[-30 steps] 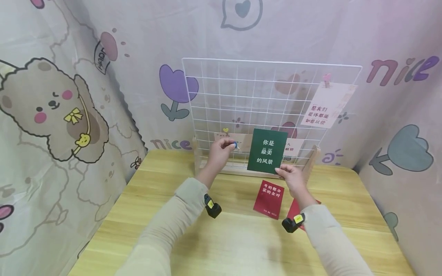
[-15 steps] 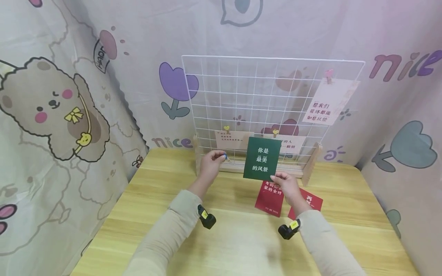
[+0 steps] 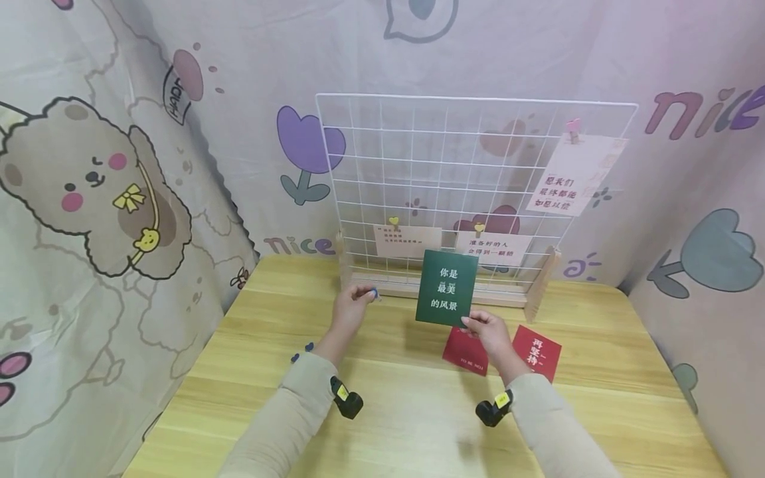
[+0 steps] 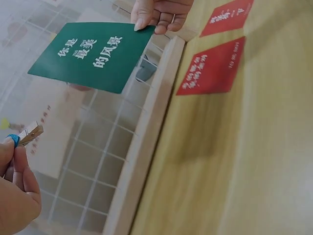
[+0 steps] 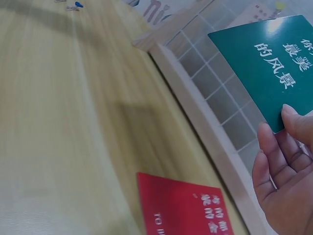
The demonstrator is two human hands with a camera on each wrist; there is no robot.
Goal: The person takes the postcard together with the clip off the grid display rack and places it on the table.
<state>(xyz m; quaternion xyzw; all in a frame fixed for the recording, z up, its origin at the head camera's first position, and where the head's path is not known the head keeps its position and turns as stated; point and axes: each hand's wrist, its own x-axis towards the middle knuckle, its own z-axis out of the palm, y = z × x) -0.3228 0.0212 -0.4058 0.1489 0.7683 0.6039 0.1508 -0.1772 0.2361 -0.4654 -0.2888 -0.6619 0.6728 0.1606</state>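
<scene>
My right hand [image 3: 491, 335] pinches the lower right corner of a green card [image 3: 447, 288] with white lettering, held up over the table in front of the rack. Between thumb and fingertips, my left hand [image 3: 349, 312] holds a small wooden clothespin [image 4: 30, 133] with a blue top. Its wooden jaws point away from the fingers, and nothing is clipped in them. Behind both hands stands a white wire grid rack [image 3: 442, 166] on a wooden base. Pale cards hang on it from heart-topped clips, among them a yellow clip [image 3: 394, 222] and a pink clip [image 3: 574, 128].
Two red cards lie on the wooden table [image 3: 406, 425]: one red card [image 3: 538, 352] to the right, another red card [image 3: 466, 352] partly behind the right hand. Blue-topped clothespins [image 3: 309, 347] lie beside the left forearm. A patterned curtain [image 3: 239, 53] encloses the table.
Both hands have drawn back and down from the rack, the left with the clothespin, the right with the green card. The hanging yellow-clipped card and the clothespins on the table have come into sight.
</scene>
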